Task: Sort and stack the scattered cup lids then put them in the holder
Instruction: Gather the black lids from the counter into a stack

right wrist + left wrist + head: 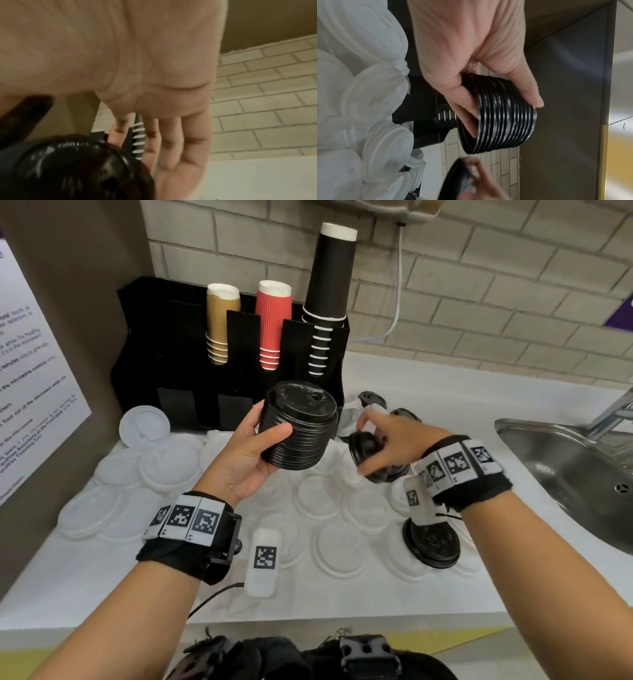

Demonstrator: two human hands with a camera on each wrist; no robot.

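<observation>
Our left hand (245, 455) grips the stack of black lids (297, 428), thumb across the ribbed rims, fingers curled behind; glossy plastic, round, nested tight, held off the bench (428, 604). Our right hand (390, 441) is just right of it, fingers curled on a smaller black lid bunch (364, 451), shiny and domed; motion blur hides the exact finger contact. Beyond the left hand stands the black holder (178, 364), matte, slotted, with gold, red and black ribbed paper cups (329, 296) nested upside down. Below both hands, translucent white lids (337, 546) lie scattered flat on the white bench, overlapping. Another short black lid stack (431, 544) sits on the bench under the right wrist. Steel sink (565, 460) is well right of the right hand.
</observation>
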